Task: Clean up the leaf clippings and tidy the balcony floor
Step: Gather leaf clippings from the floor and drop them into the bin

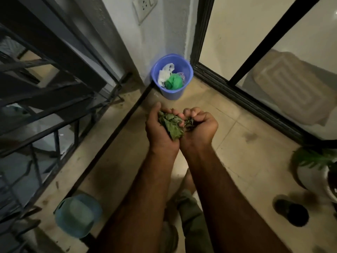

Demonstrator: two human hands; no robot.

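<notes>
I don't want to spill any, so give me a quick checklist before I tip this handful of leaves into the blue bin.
1. Leaf clippings held between left hand and right hand: ok.
2. Blue bin upright, mouth uncovered: ok.
3. Room above the white bag and green bag inside: ok.
4. Floor between hands and bin free of obstacles: ok.
5. Hands over the bin: not ok, short of it.
6. Stray clippings hidden under the arms: cannot tell.

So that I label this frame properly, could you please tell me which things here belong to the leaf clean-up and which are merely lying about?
Part of the job:
- leaf clippings, held in the cupped left hand and right hand
- blue bin in the corner ahead

Just lying about:
- potted plant
- teal tub
- dark shoe
- wall socket
</notes>
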